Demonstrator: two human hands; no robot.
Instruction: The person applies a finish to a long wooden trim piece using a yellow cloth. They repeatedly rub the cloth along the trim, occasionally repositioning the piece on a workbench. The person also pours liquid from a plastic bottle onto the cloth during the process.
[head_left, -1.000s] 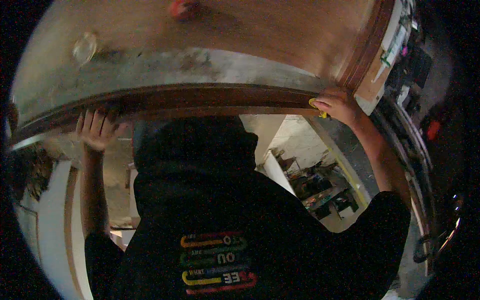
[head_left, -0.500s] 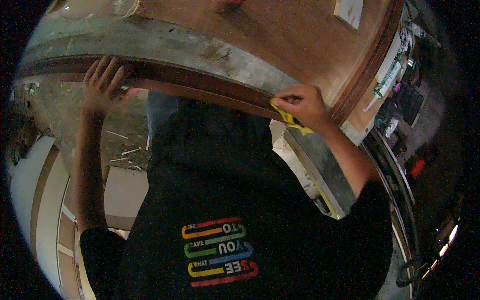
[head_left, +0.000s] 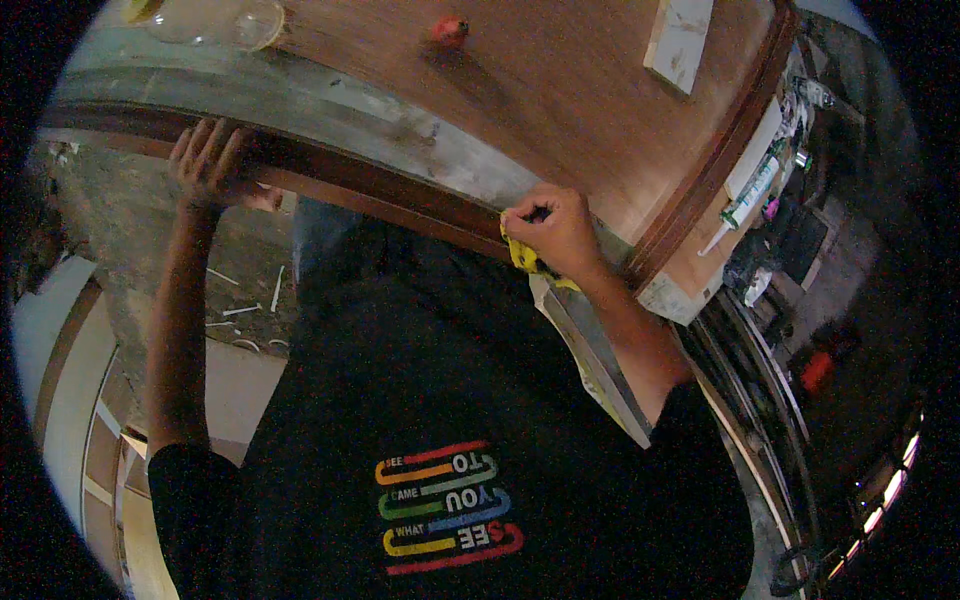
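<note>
A dark brown wooden edge moulding [head_left: 370, 185] runs along the near side of a wooden panel [head_left: 560, 95]. My left hand [head_left: 212, 160] grips this moulding near its left part, fingers bent over the top and thumb on the near side. Farther right along the same edge, my right hand [head_left: 556, 232] pinches a crumpled yellow cloth [head_left: 525, 255] with dark marks. The cloth is against the moulding and partly hangs down below the fingers. A whitish, smeared strip [head_left: 450, 160] borders the moulding on the panel side.
A red object [head_left: 450, 32] and a pale flat piece [head_left: 680, 45] lie on the panel. Clear round containers [head_left: 260, 25] stand at the far left. A sealant tube [head_left: 750, 195] sits among clutter beyond the right edge. White scraps [head_left: 240, 310] litter the floor at left.
My right hand has slid left along the moulding with the yellow cloth. The left hand keeps its hold. The view has shifted, showing more of the panel and the red object.
</note>
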